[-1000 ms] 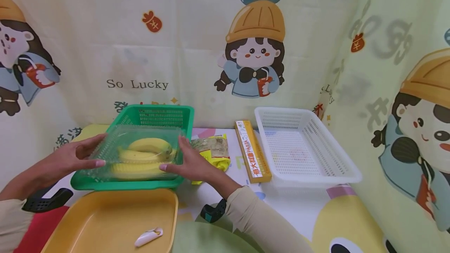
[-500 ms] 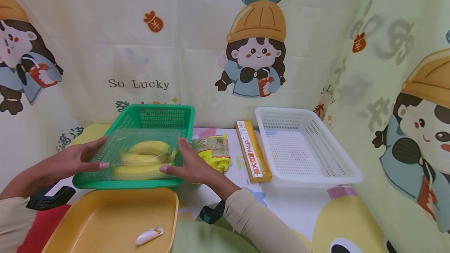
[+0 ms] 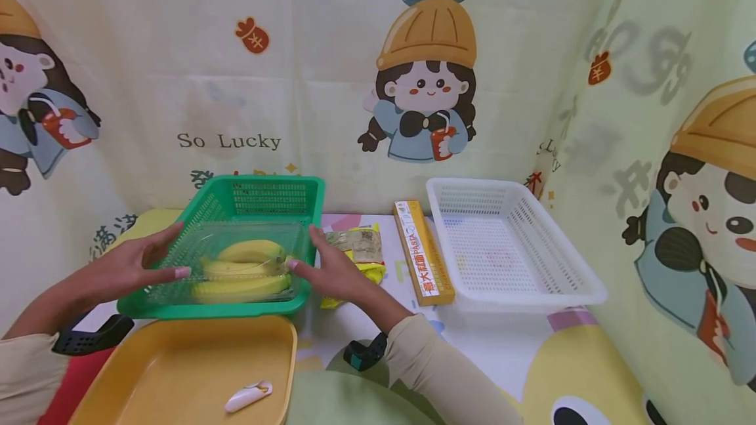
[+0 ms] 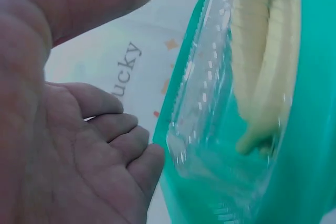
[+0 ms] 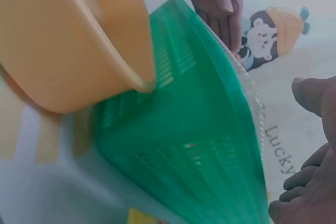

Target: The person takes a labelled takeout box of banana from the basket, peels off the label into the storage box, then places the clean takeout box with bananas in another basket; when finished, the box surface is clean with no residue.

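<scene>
A clear plastic box (image 3: 203,236) with bananas (image 3: 242,288) inside sits in the green basket (image 3: 315,205). My left hand (image 3: 126,266) is at the basket's left side, fingers loosely extended. In the left wrist view its palm (image 4: 79,156) shows nothing held, with a gap to the box's ridged edge (image 4: 197,93). Over the basket's right rim, my right hand (image 3: 339,274) has thumb and fingers spread. The right wrist view shows that hand (image 5: 320,182) apart from the green basket wall (image 5: 205,114).
A yellow tray (image 3: 195,353) with a small white-and-pink roll (image 3: 249,397) stands in front of the basket. To the right are a yellow packet (image 3: 363,248), a pasta box (image 3: 422,254) and a white basket (image 3: 508,254). A patterned curtain (image 3: 325,84) hangs behind.
The clear box with the bananas has lowered into the green basket. My right hand has let go and shifted right; the left hand has come off the box's edge too.
</scene>
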Available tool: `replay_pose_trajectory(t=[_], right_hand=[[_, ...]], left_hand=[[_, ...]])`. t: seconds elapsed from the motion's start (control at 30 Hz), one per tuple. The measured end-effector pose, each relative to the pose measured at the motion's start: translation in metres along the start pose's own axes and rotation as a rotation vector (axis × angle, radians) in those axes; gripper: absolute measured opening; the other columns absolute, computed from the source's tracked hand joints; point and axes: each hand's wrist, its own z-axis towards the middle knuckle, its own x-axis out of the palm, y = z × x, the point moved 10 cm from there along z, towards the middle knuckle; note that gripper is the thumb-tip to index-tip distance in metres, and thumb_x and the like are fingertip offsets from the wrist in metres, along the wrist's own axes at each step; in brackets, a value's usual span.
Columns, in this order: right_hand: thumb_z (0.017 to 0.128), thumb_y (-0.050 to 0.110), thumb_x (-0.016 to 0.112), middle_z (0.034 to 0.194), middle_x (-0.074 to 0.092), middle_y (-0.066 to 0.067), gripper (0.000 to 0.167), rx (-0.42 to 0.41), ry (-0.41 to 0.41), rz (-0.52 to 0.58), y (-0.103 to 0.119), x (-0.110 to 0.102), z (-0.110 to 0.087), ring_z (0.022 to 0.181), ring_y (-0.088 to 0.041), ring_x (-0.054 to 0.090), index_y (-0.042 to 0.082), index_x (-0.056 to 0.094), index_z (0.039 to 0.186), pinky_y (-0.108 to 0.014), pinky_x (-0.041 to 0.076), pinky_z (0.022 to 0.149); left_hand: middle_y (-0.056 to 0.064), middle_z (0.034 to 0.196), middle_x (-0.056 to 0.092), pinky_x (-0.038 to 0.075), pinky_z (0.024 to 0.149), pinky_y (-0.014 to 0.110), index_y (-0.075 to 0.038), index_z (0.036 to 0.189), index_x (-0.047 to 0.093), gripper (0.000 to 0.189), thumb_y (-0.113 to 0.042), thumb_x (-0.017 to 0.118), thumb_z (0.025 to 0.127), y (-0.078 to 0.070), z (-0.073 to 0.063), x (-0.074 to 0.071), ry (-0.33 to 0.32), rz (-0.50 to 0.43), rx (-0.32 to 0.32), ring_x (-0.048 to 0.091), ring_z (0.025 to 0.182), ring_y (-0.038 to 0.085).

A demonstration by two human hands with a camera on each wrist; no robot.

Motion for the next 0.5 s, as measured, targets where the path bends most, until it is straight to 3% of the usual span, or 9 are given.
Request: replay_pose_trajectory(t=[0.17,0.37,0.5], right_hand=[[0.097,0.039,0.058,0.16,0.02,-0.003,0.078,-0.044,-0.033,0.004,0.002,-0.017,-0.001,0.144,-0.016,0.02,0.011,0.016,0.156,-0.041,0.027,0.112],[0.098,0.04,0.057,0.161,0.017,-0.001,0.076,0.001,-0.049,-0.036,-0.004,-0.038,-0.005,0.145,-0.017,0.018,0.013,0.017,0.157,-0.04,0.028,0.112],[0.099,0.036,0.056,0.161,0.017,-0.001,0.072,0.042,-0.063,-0.047,-0.012,-0.058,-0.01,0.145,-0.016,0.017,0.012,0.019,0.156,-0.038,0.026,0.113]], left_hand=[[0.035,0.153,0.016,0.032,0.092,0.071,-0.004,0.156,0.003,0.09,-0.032,0.062,0.094,-0.018,0.006,-0.002,0.02,0.001,0.006,0.027,0.129,0.061],[0.03,0.155,0.015,0.031,0.096,0.067,-0.004,0.156,0.006,0.088,-0.028,0.064,0.094,-0.044,0.016,0.0,0.008,0.004,0.074,0.029,0.131,0.057],[0.033,0.154,0.016,0.035,0.094,0.068,-0.002,0.155,0.008,0.085,-0.034,0.061,0.097,-0.047,0.024,0.001,-0.019,0.05,0.047,0.032,0.128,0.058]])
